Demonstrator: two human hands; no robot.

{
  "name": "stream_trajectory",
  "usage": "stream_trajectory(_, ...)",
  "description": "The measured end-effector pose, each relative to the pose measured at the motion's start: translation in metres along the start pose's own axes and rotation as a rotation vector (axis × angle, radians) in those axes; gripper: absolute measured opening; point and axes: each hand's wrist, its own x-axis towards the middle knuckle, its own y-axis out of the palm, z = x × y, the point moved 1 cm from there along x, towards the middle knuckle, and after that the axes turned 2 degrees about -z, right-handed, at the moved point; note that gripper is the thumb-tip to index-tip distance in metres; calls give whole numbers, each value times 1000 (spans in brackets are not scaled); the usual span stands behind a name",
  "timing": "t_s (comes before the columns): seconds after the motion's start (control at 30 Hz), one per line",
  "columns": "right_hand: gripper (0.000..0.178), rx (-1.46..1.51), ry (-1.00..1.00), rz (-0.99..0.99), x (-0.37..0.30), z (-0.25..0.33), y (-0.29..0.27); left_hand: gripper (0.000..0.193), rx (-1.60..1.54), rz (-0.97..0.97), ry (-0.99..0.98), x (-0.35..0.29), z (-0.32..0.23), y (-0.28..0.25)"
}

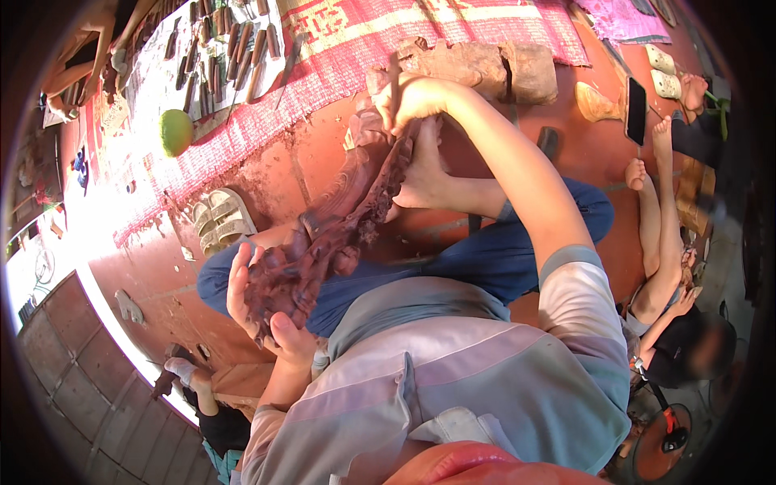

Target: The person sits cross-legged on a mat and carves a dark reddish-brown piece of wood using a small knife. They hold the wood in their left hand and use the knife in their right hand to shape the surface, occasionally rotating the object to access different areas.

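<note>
A long, dark reddish-brown wood carving (343, 218) with knotty, deeply cut relief lies slantwise across my lap. Its broad near end rests in my left hand (279, 331), thumb on one side and fingers on the other. At the far, narrow end my right hand (416, 99) is closed around a slim dark tool (394, 73) that looks like a chisel; its tip is hidden. My bare foot (424, 174) lies beside the carving's narrow end. Just beyond my right hand is a rough log (461, 69) with a dark split.
Carving tools (234, 56) lie in rows on a pale sheet over the red patterned mat (323, 73). A green round fruit (175, 132) sits near the mat's edge, with sandals (222, 218) closer. A phone (636, 111) and a seated person (667, 315) are at right.
</note>
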Motion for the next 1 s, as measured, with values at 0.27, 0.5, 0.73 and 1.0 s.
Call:
stream_trajectory(0.27,16,58,44,-59,-5,-4,2,67,-25,1,-16,1,0,-2)
stream_trajectory(0.5,7,327,72,-516,-28,-13,16,69,-12,31,39,1,9,-10)
stream_trajectory(0.73,19,803,264,-1023,-121,-34,77,72,-135,43,99,2,10,-7)
stream_trajectory(1.0,18,782,291,-1098,-119,-14,88,71,-4,74,102,2,8,-14)
